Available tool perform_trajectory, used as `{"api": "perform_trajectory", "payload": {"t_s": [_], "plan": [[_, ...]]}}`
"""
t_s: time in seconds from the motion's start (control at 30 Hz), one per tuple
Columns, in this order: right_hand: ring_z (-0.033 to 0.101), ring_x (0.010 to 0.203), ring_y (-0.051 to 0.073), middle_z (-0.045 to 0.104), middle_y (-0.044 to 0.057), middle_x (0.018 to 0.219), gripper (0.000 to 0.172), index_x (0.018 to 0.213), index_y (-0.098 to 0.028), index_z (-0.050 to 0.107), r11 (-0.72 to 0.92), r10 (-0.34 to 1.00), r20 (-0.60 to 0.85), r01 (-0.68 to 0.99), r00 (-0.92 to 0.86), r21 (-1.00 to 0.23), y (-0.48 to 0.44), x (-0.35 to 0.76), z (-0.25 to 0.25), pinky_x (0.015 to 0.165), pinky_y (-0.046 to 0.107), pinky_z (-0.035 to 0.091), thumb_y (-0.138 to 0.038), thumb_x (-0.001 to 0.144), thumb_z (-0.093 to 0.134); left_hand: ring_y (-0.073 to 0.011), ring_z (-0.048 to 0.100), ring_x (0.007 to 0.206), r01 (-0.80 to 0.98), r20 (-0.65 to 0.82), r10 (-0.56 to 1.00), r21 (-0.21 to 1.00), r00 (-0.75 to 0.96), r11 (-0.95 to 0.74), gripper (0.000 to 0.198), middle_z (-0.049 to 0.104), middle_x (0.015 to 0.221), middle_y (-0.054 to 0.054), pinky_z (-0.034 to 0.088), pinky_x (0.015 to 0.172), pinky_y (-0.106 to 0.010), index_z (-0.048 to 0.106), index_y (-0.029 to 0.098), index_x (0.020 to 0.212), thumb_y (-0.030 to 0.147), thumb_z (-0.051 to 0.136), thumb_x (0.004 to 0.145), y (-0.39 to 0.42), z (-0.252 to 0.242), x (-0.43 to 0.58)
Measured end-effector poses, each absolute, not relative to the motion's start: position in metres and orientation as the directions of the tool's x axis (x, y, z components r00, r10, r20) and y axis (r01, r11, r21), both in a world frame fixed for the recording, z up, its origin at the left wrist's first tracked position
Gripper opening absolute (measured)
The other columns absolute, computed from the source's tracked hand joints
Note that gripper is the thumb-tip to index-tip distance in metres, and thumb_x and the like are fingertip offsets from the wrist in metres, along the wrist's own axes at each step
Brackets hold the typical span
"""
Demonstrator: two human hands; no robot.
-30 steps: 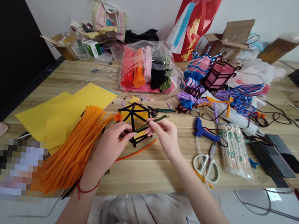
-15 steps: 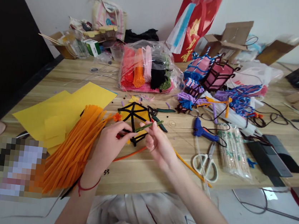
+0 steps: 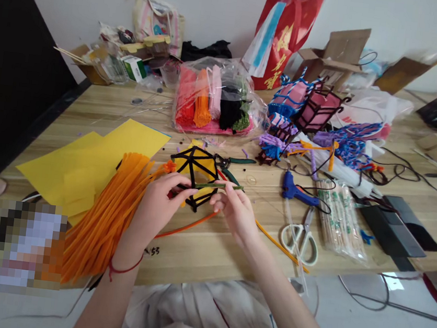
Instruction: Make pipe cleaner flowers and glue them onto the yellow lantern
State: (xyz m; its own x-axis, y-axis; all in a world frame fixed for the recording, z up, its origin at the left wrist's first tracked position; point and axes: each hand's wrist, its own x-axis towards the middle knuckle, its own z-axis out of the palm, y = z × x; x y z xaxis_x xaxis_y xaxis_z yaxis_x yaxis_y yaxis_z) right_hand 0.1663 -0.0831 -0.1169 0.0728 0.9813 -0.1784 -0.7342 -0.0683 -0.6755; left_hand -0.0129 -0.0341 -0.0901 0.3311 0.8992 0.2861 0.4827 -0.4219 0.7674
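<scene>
Between my hands a short green pipe cleaner [image 3: 211, 186] runs nearly level. My left hand [image 3: 165, 194] pinches its left end between thumb and forefinger. My right hand [image 3: 236, 206] grips the right end with thumb and fingers, and a tip shows past them. Just beyond lies a black-framed yellow lantern-like piece [image 3: 191, 162], partly covered by my left fingers; whether they touch it I cannot tell. A thick bundle of orange pipe cleaners [image 3: 112, 215] lies to the left of my left hand. One orange pipe cleaner [image 3: 183, 229] curves on the table below both hands.
Yellow sheets [image 3: 126, 140] lie at left. Dark-green-handled pliers [image 3: 242, 161] rest behind the lantern piece. At right are a blue glue gun [image 3: 298, 192], scissors [image 3: 309, 248] and packed sticks [image 3: 340, 220]. A clear bag of pipe cleaners [image 3: 213, 100] and pink lanterns [image 3: 319, 109] stand behind.
The green pipe cleaner has turned from slanting up rightward to nearly level. My right hand has shifted slightly right and down; my left hand has moved slightly left.
</scene>
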Motion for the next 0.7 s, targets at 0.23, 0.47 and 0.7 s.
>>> {"api": "perform_trajectory", "payload": {"t_s": [0.23, 0.47, 0.7], "plan": [[0.060, 0.059, 0.006, 0.073, 0.000, 0.084, 0.024, 0.090, -0.022, 0.073, -0.126, 0.970, -0.240, -0.766, 0.038, -0.630, -0.085, 0.171, -0.122, 0.051, 0.014, 0.052, -0.043, 0.080, 0.081, -0.0155, 0.067, 0.078, 0.446, 0.288, 0.892, 0.786, 0.349, -0.428, 0.004, 0.073, 0.086, -0.001, 0.052, 0.070, -0.025, 0.071, 0.022, 0.082, 0.026, 0.072, 0.084, -0.037, -0.091, -0.007], [0.019, 0.038, 0.004, 0.040, -0.010, 0.057, 0.042, 0.077, -0.021, 0.060, -0.132, 0.981, -0.194, -0.728, 0.001, -0.673, -0.089, 0.150, -0.120, 0.032, 0.015, 0.024, -0.060, 0.078, 0.076, -0.0186, 0.069, 0.082, 0.427, 0.294, 0.897, 0.801, 0.331, -0.420, 0.011, 0.075, 0.087, -0.003, 0.055, 0.078, -0.030, 0.074, 0.023, 0.080, 0.030, 0.068, 0.085, -0.038, -0.089, -0.006], [0.036, 0.049, 0.009, 0.039, -0.006, 0.062, 0.047, 0.070, -0.023, 0.045, 0.130, 0.962, -0.004, -0.468, 0.274, -0.874, -0.076, 0.140, -0.138, 0.047, 0.023, 0.035, -0.065, 0.092, 0.052, -0.0152, 0.066, 0.068, 0.451, 0.239, 0.921, 0.815, 0.308, -0.363, 0.012, 0.073, 0.079, -0.002, 0.052, 0.063, -0.025, 0.070, 0.021, 0.077, 0.031, 0.067, 0.084, -0.034, -0.087, -0.003]]}}
